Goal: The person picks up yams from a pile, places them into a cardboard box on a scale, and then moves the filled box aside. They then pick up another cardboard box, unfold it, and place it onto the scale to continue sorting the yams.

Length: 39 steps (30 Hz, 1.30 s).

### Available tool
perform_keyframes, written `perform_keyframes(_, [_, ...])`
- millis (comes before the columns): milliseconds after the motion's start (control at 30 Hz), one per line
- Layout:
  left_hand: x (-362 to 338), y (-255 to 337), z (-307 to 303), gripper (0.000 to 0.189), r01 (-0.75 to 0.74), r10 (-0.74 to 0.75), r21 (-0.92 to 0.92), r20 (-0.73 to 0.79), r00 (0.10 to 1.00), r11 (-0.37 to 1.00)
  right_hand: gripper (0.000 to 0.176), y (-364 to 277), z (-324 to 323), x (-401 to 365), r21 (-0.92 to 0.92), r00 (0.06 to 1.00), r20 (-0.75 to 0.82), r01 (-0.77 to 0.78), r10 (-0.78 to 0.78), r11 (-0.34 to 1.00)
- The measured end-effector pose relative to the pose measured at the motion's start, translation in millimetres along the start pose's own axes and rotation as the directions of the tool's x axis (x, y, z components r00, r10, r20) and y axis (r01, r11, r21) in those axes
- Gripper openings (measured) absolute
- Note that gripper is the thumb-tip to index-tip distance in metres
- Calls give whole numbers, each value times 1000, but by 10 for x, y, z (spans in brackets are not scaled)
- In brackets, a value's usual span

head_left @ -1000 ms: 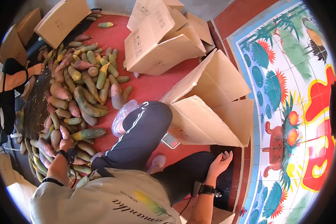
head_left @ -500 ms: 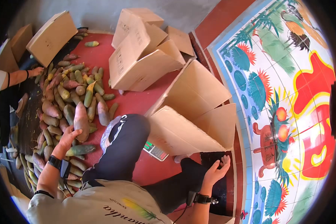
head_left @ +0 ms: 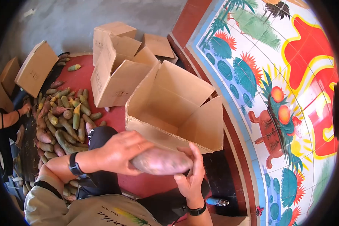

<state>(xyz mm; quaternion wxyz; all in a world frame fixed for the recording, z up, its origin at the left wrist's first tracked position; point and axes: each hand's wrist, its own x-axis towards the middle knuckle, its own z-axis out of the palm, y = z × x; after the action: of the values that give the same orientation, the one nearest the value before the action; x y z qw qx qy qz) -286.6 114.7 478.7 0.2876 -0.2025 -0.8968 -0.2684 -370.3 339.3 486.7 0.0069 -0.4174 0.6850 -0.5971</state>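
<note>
A large pinkish-purple radish (head_left: pixel 162 162) lies level in front of my body, between both hands. My left hand (head_left: pixel 126 150) is wrapped over its left end. The fingers and thumb of my right hand (head_left: pixel 192 173) close around its right tip. Just beyond the radish stands an open cardboard box (head_left: pixel 169 109), its flaps up and no contents visible inside. To the left a pile of green and purplish radishes (head_left: pixel 66 124) covers the floor, partly hidden behind my left arm and knee.
More cardboard boxes (head_left: pixel 118 81) stand behind the open one. At far left another person's hand (head_left: pixel 25 109) is beside the pile, near a tilted box (head_left: pixel 35 69). A painted tile wall (head_left: pixel 267 132) bounds the right side. A blue cylindrical object (head_left: pixel 216 201) lies by my right wrist.
My left hand has lifted the radish from the pile and brought it right, in front of me. My right hand has come in onto its other end. The view has shifted right.
</note>
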Motion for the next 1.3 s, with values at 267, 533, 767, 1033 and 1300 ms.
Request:
perform_keyframes(267, [71,-70,282,79,-117,120,113,-22,992,987,59,94,-161,-156,103,977,-65,-197,204,975])
perform_keyframes(533, [-149,-513,374,86,128,-80,186,-249,965,974,58,-48,-206,-23,-115,934,-357,-60,15,992])
perform_keyframes(767, [-295,-774,550,67,219,-126,244,-344,930,945,52,90,-458,230,-258,864,-480,27,-152,966])
perform_keyframes(1033, [-288,-842,675,57,165,-63,207,-428,901,964,39,505,-517,446,-547,942,-335,-180,-17,817])
perform_keyframes(1300, [-290,-909,753,58,120,22,267,-476,879,956,43,692,-525,577,-581,946,-235,-320,222,748])
